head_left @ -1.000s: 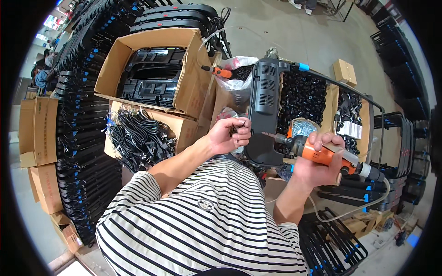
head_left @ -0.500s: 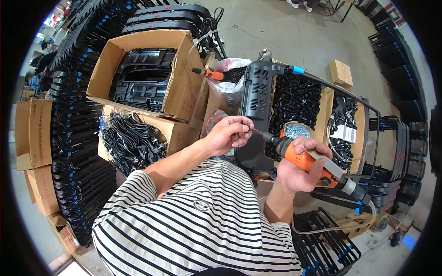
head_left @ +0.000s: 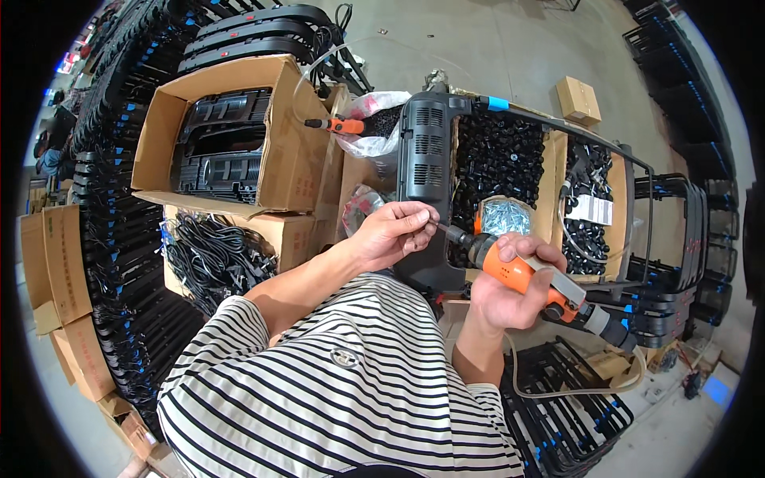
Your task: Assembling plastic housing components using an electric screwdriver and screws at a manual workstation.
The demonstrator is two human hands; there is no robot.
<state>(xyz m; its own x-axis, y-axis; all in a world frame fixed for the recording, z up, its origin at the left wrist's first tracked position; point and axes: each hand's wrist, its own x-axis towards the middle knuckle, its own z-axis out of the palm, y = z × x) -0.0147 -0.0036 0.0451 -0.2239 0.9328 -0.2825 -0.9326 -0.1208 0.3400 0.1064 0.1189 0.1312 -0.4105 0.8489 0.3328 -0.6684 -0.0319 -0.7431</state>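
In my right hand point(head_left: 514, 283) is an orange pneumatic screwdriver point(head_left: 510, 269), my fingers wrapped round its body and its bit aimed left. A clear hose trails from its rear end. My left hand point(head_left: 396, 233) is closed in a pinch right at the tip of the bit; what it holds there, if anything, is too small to make out. Beneath and beyond both hands lies a black frame with a vented plastic housing point(head_left: 429, 151). Just past the screwdriver sits a container of silver screws point(head_left: 506, 215).
Boxes of black plastic parts point(head_left: 500, 155) and small black fittings point(head_left: 588, 231) stand under the frame. At left are a carton of black covers point(head_left: 283, 143) and bundled black cables point(head_left: 211, 255). A second orange screwdriver point(head_left: 345, 126) lies by a white sack point(head_left: 382, 145). Stacked black frames point(head_left: 566, 398) stand at lower right.
My view has turned slightly, so the cartons and frame sit farther left in the picture. Both hands keep their hold and stay close together at the bit; the screwdriver has barely moved.
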